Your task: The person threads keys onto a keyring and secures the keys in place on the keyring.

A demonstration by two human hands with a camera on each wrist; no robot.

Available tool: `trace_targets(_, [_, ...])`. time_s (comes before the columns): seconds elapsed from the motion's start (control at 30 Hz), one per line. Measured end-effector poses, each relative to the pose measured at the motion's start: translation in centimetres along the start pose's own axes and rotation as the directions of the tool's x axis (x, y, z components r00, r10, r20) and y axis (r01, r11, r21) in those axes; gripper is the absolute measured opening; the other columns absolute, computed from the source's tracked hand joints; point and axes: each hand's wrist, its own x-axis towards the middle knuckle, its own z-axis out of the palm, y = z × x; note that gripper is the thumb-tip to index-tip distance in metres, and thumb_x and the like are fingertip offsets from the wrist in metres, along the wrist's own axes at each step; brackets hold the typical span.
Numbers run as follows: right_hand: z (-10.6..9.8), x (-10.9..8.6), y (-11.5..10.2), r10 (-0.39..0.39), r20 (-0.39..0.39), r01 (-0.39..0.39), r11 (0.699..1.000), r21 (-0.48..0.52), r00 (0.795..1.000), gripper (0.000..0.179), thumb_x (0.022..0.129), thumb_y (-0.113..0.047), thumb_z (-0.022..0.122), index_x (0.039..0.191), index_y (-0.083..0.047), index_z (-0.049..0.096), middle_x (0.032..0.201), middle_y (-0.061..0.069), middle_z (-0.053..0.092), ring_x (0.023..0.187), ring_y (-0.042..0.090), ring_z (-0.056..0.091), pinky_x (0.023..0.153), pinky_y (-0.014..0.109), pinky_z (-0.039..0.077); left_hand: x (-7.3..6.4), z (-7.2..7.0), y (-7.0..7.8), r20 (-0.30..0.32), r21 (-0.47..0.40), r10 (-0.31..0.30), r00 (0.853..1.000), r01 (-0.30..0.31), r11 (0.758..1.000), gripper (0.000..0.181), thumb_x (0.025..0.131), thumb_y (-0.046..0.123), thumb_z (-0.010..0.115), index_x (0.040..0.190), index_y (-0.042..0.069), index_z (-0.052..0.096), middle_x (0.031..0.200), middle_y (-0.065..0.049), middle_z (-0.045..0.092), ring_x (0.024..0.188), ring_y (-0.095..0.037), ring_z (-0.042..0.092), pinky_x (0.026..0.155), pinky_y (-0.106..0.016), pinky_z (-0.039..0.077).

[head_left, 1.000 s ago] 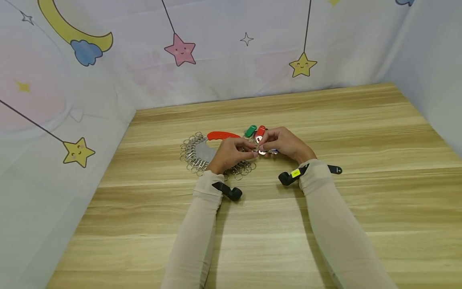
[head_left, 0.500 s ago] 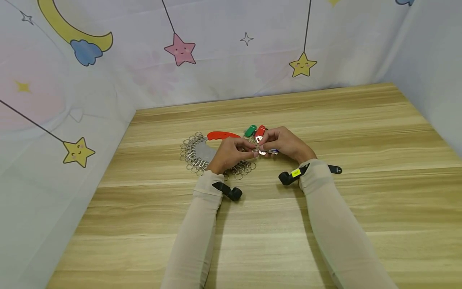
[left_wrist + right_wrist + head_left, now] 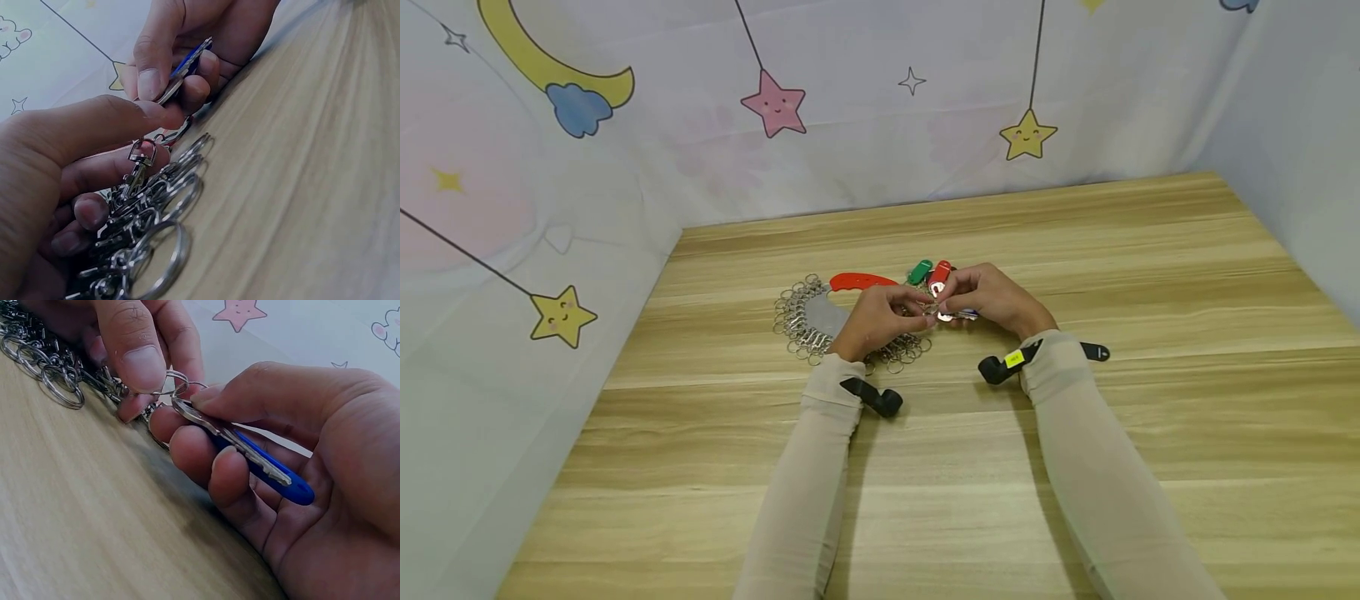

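My left hand pinches a thin metal key ring between thumb and index finger. Close beside it, my right hand grips a silver key together with a blue key tag. The key's head lies right at the ring, under my right thumb. Below my left fingers, a row of snap hooks with split rings hangs along the edge of a grey plate with a red handle. My left hand covers part of that plate in the head view.
A green key tag and a red key tag lie just behind my hands. Everything sits on a wood-grain table. A printed cloth with stars and a moon borders the table's back.
Both arms, the plate and the tags keep their places. Only the left fingertips at the key ring shift slightly.
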Motion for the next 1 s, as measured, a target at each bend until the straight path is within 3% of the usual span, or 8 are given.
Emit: trace_targets(1.0, [-0.08,0.0,0.05,-0.007,0.0,0.007,1.0,0.01,1.0,0.006,0.091,0.005,0.068,0.096,0.009,0.068,0.088,0.016,0.07,0.07,0.021,0.063,0.064,0.031,0.053,-0.03,0.02,-0.08,-0.017,0.002,0.021,1.0,-0.021,1.0,0.018,0.085,0.022,0.084,0.101,0.016,0.079,0.089,0.001,0.072,0.08,-0.017,0.068,0.073,-0.034,0.055])
